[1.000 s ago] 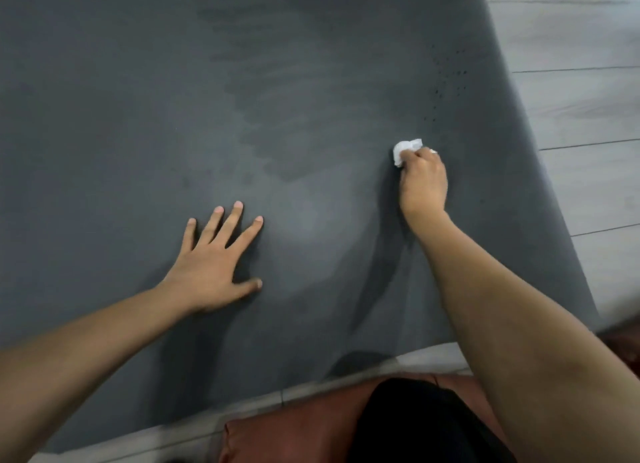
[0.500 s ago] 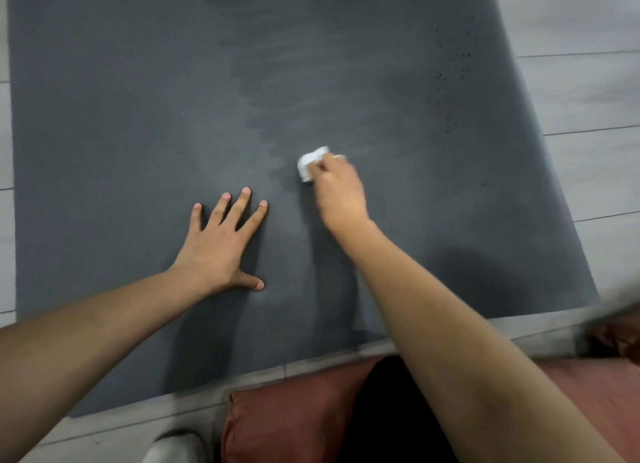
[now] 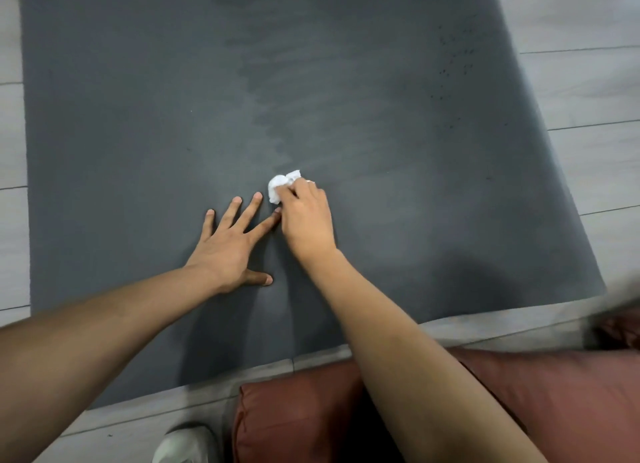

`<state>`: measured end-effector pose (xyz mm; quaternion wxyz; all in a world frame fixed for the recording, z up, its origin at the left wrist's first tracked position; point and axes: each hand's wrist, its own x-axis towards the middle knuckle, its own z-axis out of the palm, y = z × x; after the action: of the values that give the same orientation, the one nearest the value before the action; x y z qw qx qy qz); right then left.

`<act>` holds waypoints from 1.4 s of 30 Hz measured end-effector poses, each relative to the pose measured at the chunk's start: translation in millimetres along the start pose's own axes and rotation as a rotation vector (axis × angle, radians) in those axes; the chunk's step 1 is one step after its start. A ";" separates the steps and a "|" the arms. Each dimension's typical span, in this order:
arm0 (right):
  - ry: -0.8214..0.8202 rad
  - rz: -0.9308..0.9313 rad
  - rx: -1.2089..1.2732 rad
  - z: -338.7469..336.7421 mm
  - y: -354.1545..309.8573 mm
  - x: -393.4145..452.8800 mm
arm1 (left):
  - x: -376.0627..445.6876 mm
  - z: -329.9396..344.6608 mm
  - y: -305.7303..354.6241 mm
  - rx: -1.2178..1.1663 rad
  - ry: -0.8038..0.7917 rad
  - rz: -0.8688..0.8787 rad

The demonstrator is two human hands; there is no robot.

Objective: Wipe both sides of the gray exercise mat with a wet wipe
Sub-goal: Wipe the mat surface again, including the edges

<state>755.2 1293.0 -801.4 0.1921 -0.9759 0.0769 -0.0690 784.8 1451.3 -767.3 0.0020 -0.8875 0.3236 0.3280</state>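
Right hand (image 3: 306, 220) presses wet wipe (image 3: 281, 186) onto mat (image 3: 138, 133); left hand (image 3: 228, 244) splayed flat.

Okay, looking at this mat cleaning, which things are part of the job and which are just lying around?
Part of the job: gray mat; wet wipe, gripped by the right hand; left hand, flat on the mat.

Lying about: reddish cushion; white shoe; wood floor.

Wipe (image 3: 283, 185) on mat (image 3: 138, 133) (beside hand (image 3: 228, 248)).
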 end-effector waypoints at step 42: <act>-0.035 0.130 -0.034 -41.0 44.3 -93.9 | -67.3 54.2 -13.2 0.207 0.117 0.084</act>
<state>651.1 1254.1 -790.7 0.1809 -0.9731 0.1378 -0.0380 722.3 1511.9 -773.3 0.0608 -0.8859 0.3921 0.2404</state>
